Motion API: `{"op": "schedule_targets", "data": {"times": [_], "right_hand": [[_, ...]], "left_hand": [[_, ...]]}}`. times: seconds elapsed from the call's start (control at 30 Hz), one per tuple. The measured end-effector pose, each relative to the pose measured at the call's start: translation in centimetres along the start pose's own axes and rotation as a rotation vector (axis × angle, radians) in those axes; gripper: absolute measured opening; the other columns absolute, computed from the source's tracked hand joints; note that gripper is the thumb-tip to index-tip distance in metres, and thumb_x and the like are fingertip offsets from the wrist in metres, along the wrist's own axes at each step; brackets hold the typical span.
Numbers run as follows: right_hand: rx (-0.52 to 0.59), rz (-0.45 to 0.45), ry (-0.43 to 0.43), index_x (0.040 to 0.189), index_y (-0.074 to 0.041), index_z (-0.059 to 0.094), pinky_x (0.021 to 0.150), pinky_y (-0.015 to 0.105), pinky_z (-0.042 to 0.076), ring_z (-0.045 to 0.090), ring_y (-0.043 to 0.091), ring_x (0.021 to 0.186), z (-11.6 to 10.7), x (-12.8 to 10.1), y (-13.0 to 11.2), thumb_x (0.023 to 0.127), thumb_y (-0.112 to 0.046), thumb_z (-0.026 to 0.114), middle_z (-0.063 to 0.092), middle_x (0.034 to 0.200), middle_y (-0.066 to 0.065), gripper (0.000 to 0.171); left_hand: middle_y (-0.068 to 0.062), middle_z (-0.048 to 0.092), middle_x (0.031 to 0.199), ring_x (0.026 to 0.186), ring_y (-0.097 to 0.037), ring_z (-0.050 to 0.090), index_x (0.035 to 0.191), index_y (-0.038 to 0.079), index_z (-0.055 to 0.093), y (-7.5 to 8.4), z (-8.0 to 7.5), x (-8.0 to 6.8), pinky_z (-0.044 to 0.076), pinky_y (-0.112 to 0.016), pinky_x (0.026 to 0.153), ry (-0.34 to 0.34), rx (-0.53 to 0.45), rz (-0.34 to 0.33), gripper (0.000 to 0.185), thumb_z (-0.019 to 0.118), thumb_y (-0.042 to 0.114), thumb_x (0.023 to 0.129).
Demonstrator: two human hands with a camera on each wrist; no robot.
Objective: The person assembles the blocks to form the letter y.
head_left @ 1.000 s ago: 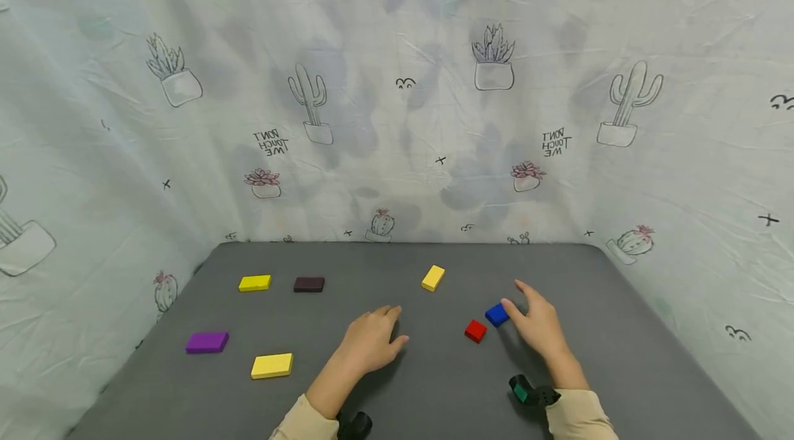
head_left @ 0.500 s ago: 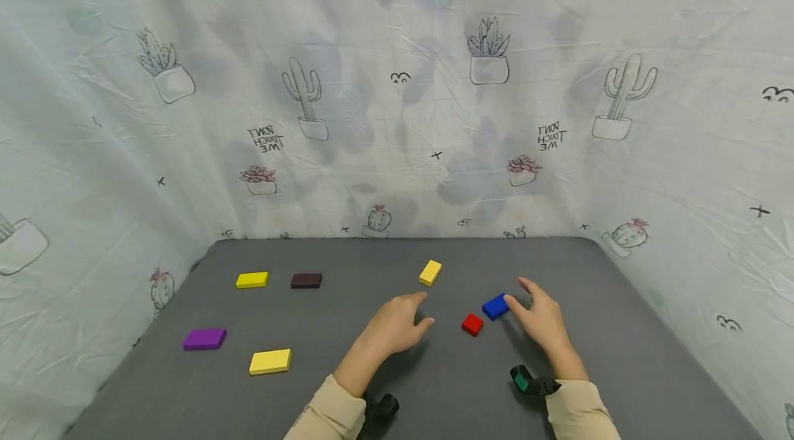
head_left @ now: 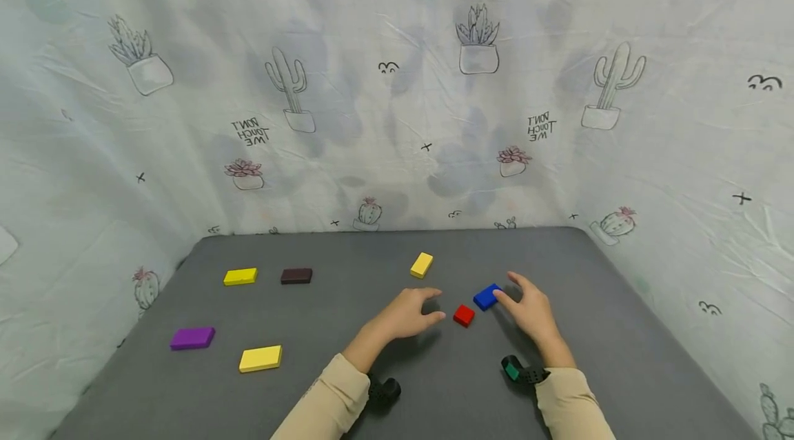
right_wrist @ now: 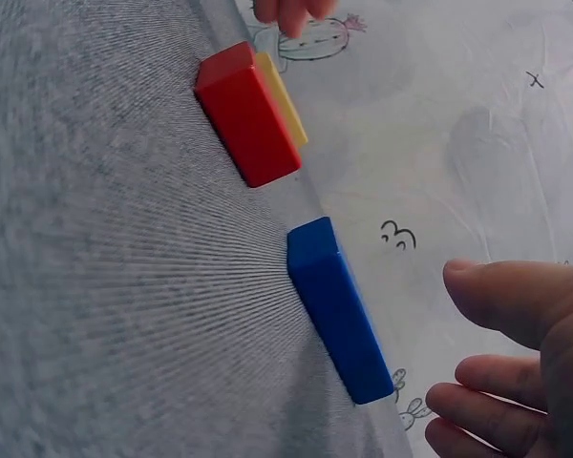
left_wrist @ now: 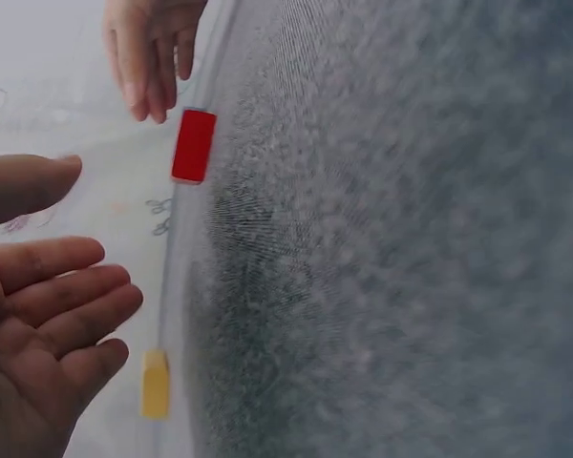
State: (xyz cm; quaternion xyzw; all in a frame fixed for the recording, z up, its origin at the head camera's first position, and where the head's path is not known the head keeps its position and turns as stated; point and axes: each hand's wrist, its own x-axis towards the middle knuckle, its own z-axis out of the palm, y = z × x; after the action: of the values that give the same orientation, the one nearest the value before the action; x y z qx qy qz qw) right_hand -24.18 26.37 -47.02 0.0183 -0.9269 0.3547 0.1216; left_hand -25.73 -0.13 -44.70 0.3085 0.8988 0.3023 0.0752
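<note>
The left hand [head_left: 406, 314], thumb and fingers parted, is empty near a red rectangular block [head_left: 464, 316]. The right hand [head_left: 532, 310], similarly spread and empty, is just beside a blue rectangular block [head_left: 486, 297]. Both blocks lie inward of the right edge of the grey counter [head_left: 459, 392]. A purple rectangular block [head_left: 193, 338] lies near the left edge, well apart from both hands.

The red block [right_wrist: 256, 124] and blue block [right_wrist: 344, 320] look smooth, the tabletop [head_left: 459, 392] matt and rough.
</note>
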Motion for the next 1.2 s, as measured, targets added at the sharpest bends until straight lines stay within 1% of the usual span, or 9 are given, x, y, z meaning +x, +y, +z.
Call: {"op": "schedule_targets", "data": {"times": [0.17,0.37,0.57,0.67,0.77,0.93,1.0,1.1,1.2], "right_hand": [[-0.022,0.017,-0.03,0.132,-0.002,0.042,0.097,0.056,0.033,0.037,0.04,0.123,0.4,0.2,-0.2,0.085,-0.042,0.057,0.042,0.134,0.023,0.063],[-0.018,0.054,-0.063,0.132,-0.003,0.041,0.099,0.054,0.031,0.037,0.038,0.124,1.0,0.0,-0.2,0.083,-0.047,0.058,0.042,0.134,0.022,0.069],[-0.005,0.089,-0.1,0.134,-0.005,0.04,0.097,0.055,0.033,0.038,0.04,0.123,1.3,0.2,0.0,0.081,-0.05,0.058,0.039,0.136,0.022,0.071],[-0.007,0.078,-0.109,0.134,-0.005,0.039,0.096,0.056,0.034,0.037,0.042,0.122,1.4,0.3,0.0,0.081,-0.048,0.058,0.037,0.137,0.024,0.071],[-0.011,0.061,-0.115,0.135,-0.004,0.038,0.097,0.057,0.032,0.034,0.042,0.125,1.5,0.4,0.1,0.082,-0.046,0.059,0.034,0.139,0.025,0.071],[-0.006,0.052,-0.127,0.135,-0.004,0.039,0.099,0.057,0.029,0.03,0.043,0.127,1.7,0.4,0.1,0.081,-0.044,0.061,0.03,0.14,0.026,0.071],[-0.002,0.051,-0.127,0.134,-0.004,0.039,0.099,0.058,0.029,0.029,0.043,0.127,1.7,0.4,0.0,0.081,-0.043,0.062,0.03,0.14,0.026,0.07],[0.004,0.055,-0.122,0.134,-0.004,0.04,0.1,0.057,0.028,0.029,0.043,0.127,1.7,0.5,0.0,0.08,-0.041,0.064,0.031,0.14,0.026,0.07],[-0.013,0.055,-0.128,0.134,-0.003,0.039,0.1,0.058,0.028,0.029,0.043,0.127,1.7,0.5,0.0,0.08,-0.042,0.064,0.031,0.139,0.026,0.071]], "left_hand": [[-0.003,0.052,0.129,0.118,-0.016,0.049,0.129,0.009,0.049,0.0,0.3,1.2,0.043,-0.034,0.095,-0.049,-0.021,0.027,0.048,0.054,0.036,0.089],[-0.004,0.053,0.127,0.117,-0.016,0.05,0.127,0.008,0.051,0.0,1.6,2.1,0.042,-0.032,0.095,-0.051,-0.063,0.041,0.046,0.054,0.034,0.089],[-0.004,0.053,0.128,0.118,-0.015,0.049,0.127,0.008,0.051,-0.1,2.2,2.8,0.041,-0.031,0.097,-0.046,-0.101,0.037,0.046,0.056,0.032,0.088],[-0.004,0.051,0.131,0.121,-0.016,0.046,0.127,0.009,0.05,-0.1,2.6,3.1,0.039,-0.032,0.099,-0.043,-0.083,0.04,0.047,0.056,0.034,0.088],[-0.005,0.046,0.134,0.123,-0.017,0.044,0.128,0.01,0.05,-0.1,2.8,3.3,0.037,-0.032,0.1,-0.05,-0.058,0.051,0.048,0.056,0.036,0.087],[-0.006,0.043,0.137,0.123,-0.019,0.044,0.128,0.01,0.051,0.0,3.2,3.3,0.038,-0.034,0.1,-0.047,-0.033,0.058,0.049,0.057,0.036,0.087],[-0.006,0.044,0.137,0.123,-0.02,0.044,0.127,0.01,0.051,0.1,3.3,3.3,0.038,-0.035,0.1,-0.037,-0.026,0.054,0.049,0.057,0.037,0.086],[-0.005,0.044,0.137,0.124,-0.02,0.043,0.126,0.01,0.052,0.4,3.6,3.3,0.035,-0.038,0.102,-0.019,-0.015,0.043,0.049,0.058,0.037,0.086],[-0.006,0.044,0.136,0.124,-0.021,0.044,0.124,0.009,0.053,0.6,3.8,3.3,0.031,-0.042,0.104,0.007,0.006,0.043,0.05,0.059,0.038,0.085]]}}
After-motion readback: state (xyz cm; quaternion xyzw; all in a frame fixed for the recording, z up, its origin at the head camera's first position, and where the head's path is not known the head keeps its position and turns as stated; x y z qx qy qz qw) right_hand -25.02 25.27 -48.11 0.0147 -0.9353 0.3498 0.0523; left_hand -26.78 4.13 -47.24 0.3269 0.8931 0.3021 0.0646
